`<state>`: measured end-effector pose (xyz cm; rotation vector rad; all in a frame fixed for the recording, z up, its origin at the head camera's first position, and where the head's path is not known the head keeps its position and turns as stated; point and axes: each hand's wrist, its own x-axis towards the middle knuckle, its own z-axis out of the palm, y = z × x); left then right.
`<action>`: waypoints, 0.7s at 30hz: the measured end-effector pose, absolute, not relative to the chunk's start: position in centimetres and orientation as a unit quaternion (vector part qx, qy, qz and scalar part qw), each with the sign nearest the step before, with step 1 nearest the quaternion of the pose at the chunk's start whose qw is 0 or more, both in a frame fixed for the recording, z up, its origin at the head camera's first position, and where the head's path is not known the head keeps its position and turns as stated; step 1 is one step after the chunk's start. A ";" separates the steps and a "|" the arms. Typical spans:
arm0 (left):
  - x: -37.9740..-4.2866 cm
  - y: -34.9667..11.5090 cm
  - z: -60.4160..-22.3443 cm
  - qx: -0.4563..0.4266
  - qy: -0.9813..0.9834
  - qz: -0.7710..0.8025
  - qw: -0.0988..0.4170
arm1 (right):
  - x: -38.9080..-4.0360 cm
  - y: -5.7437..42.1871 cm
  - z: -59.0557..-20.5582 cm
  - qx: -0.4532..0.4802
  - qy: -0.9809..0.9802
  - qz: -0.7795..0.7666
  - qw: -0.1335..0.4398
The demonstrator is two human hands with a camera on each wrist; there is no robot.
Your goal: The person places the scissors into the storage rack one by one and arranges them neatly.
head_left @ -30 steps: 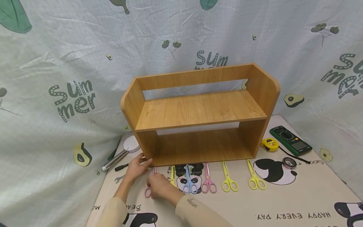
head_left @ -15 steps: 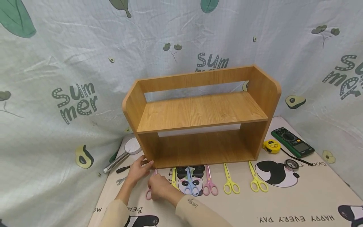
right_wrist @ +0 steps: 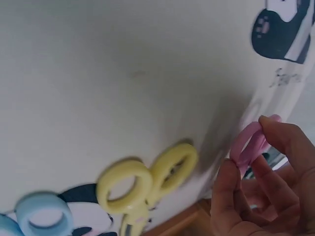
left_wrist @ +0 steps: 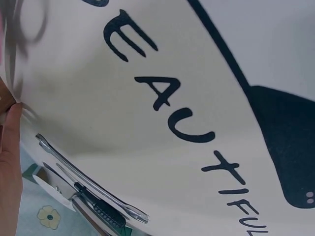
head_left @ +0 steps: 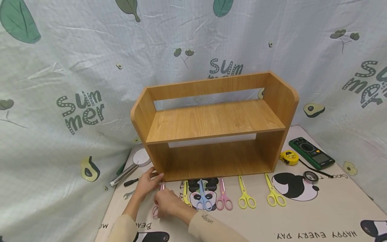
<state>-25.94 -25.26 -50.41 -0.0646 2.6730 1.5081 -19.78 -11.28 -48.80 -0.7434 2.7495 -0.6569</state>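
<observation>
My right hand [head_left: 167, 202] pinches the handle loops of a pair of pink scissors [right_wrist: 244, 141] between thumb and fingers. Its blade end points to the front left corner of a two-tier wooden shelf [head_left: 216, 117]. At that same corner my left hand [head_left: 148, 183] rests with its fingertips against the wood, and in the left wrist view one straight finger [left_wrist: 14, 128] touches it. Right of the pink pair, yellow scissors [head_left: 185, 193] and blue scissors [head_left: 203, 196] lie with blades toward the shelf. Most of the held scissors is hidden by my hand in the head view.
Another pink pair [head_left: 223, 196] and two yellow pairs [head_left: 246, 195] continue the row. Left of the shelf lie a magnifying glass [head_left: 141, 157], a screwdriver [head_left: 130, 182] and a wrench [left_wrist: 88, 174]. To its right are a tape measure [head_left: 289, 157], a multimeter [head_left: 312, 153] and a tape roll [head_left: 310, 176].
My right hand has shifted slightly left and toward me, with the pink scissors in its fingers. The left hand stays at the shelf corner. The head view has tilted a little.
</observation>
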 end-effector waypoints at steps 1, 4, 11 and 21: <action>-25.9 -25.3 -50.4 -0.020 0.870 0.491 0.036 | -19.7 -11.2 -48.6 -0.253 0.935 -0.221 0.109; -25.9 -25.3 -50.5 -0.022 0.866 0.498 0.037 | -19.5 -11.0 -48.1 -0.255 0.936 -0.214 0.114; -26.0 -25.3 -50.6 -0.022 0.867 0.496 0.041 | -18.8 -9.4 -46.6 -0.267 0.931 -0.203 0.142; -25.8 -25.3 -50.5 -0.016 0.868 0.495 0.037 | -17.6 -7.0 -42.6 -0.313 0.917 -0.206 0.134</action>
